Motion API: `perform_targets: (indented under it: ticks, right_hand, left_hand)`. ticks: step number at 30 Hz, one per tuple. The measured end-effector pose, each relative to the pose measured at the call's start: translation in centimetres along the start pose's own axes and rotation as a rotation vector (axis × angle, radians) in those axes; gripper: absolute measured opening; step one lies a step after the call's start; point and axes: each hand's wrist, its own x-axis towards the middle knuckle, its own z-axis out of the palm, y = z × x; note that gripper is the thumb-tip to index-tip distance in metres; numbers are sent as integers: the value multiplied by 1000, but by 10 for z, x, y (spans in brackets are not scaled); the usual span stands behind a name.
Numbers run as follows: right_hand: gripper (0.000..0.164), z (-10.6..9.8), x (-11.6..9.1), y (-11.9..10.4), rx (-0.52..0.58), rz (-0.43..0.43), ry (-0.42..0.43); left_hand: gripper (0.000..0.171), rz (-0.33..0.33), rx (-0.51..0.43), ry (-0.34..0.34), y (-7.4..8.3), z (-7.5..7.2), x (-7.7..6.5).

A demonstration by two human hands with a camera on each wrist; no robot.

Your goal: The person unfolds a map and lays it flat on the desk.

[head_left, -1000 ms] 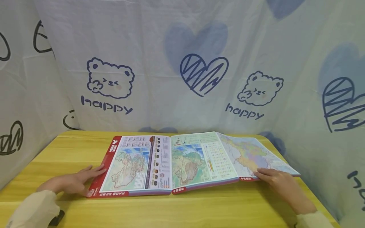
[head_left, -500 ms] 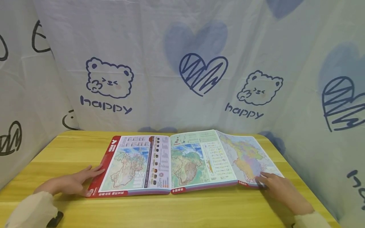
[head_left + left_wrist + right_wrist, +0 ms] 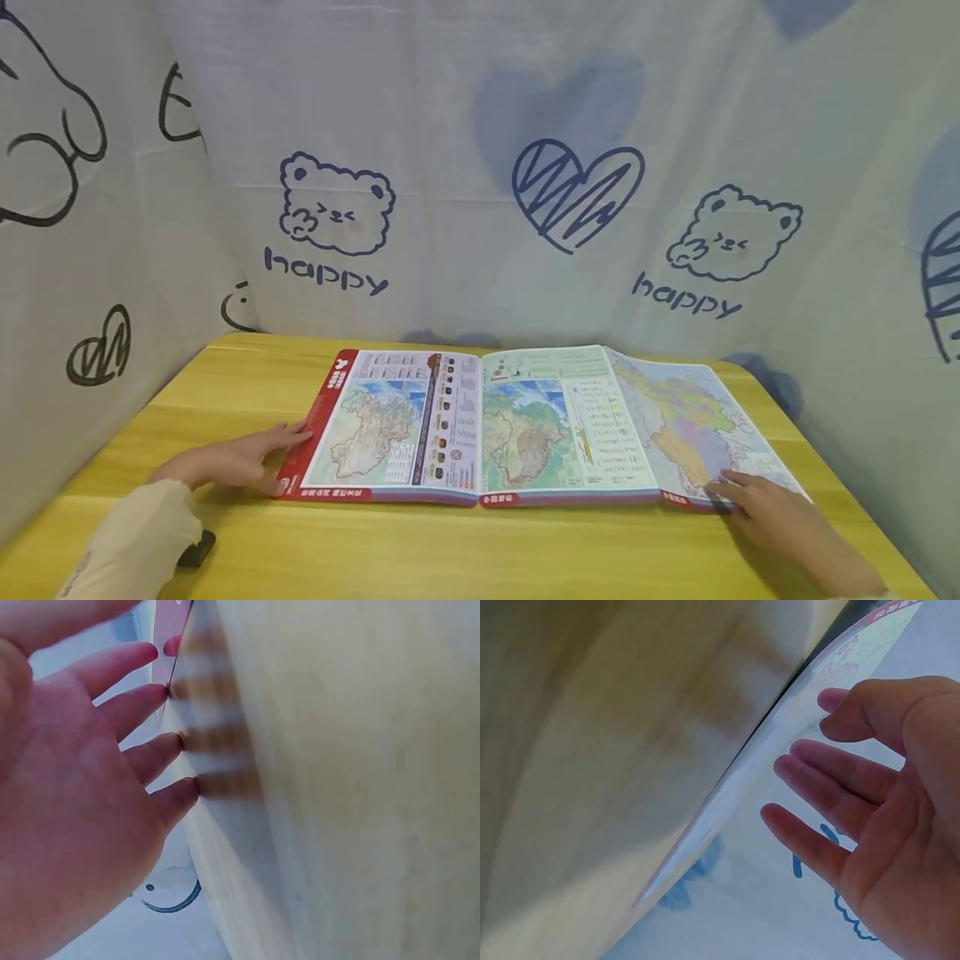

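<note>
A fold-out map booklet [image 3: 525, 442] lies opened across the table, with a red left border and coloured map panels. My left hand [image 3: 232, 458] rests at the booklet's left edge, fingertips on the red border. Its fingers [image 3: 142, 761] are spread and fairly straight in the left wrist view, some tips against the tabletop. At the other end, my right hand [image 3: 783, 517] has its fingertips on the near edge of the rightmost panel [image 3: 690, 425]. The right wrist view has that hand [image 3: 885, 802] with loosely extended, separated fingers over the panel, pinching nothing.
The wood-grain table [image 3: 450, 558] runs back to a white curtain [image 3: 457, 175] printed with bears and hearts, which also hangs at both sides. A small black object [image 3: 197, 550] shows beside the left sleeve [image 3: 138, 542].
The rightmost panel has swung out and come down flatter, its near corner nearer me, with my right hand following. My left hand stays at the red edge. The head view has turned left.
</note>
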Motion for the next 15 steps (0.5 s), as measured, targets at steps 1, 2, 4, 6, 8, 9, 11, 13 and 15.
perform_targets:
  ticks: [1,2,4,6,8,9,11,13,15]
  right_hand:
    - [28,0,-2,0,7,-5,2]
    - [28,0,-3,0,13,-12,9]
    - [29,1,-4,-1,19,-27,28]
    - [30,1,-3,-4,30,-47,52]
    - [30,1,1,-7,40,-63,72]
    - [31,1,3,-9,47,-72,79]
    - [31,1,8,-14,60,-94,108]
    - [30,0,12,-21,65,-100,134]
    - [29,-1,17,-28,75,-118,174]
  left_hand:
    - [87,-1,5,-1,1,0,2]
    - [87,-10,11,0,2,0,3]
    - [87,-15,29,10,2,0,3]
    - [88,-6,53,32,2,0,2]
    - [89,9,87,63,2,1,1]
    - [89,25,113,80,1,1,1]
    - [89,41,154,109,2,2,-1]
    - [89,55,193,133,4,4,-3]
    - [90,63,234,159,8,6,-5]
